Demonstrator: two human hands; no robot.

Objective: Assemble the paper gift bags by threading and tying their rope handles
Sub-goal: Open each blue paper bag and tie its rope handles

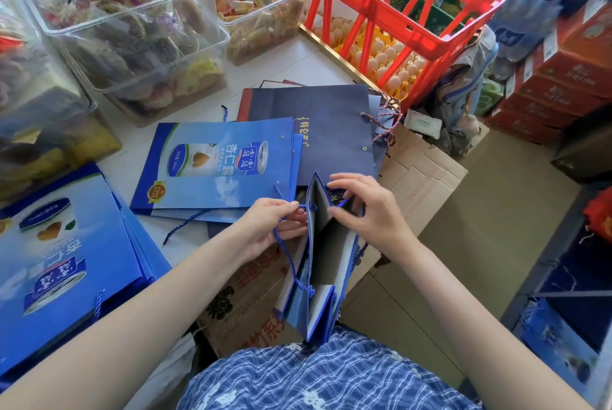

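A blue paper gift bag (326,280) stands open in front of me, its grey inside showing. My left hand (268,227) pinches a blue rope handle (287,254) at the bag's left wall; the rope loops down to a knot lower on that wall. My right hand (367,207) has its fingers curled over the bag's far top edge, fingertips at the inner wall. Whether it holds a rope end is hidden. Flat blue printed bags (212,164) lie on the table beyond my left hand, and a dark navy bag (331,131) with eyelets lies behind them.
A stack of flat blue bags (66,257) lies at the left. Clear tubs of wrapped snacks (126,18) stand at the back left. A red crate (390,12) over trays of eggs sits at the back. Cardboard boxes (427,184) are below and right.
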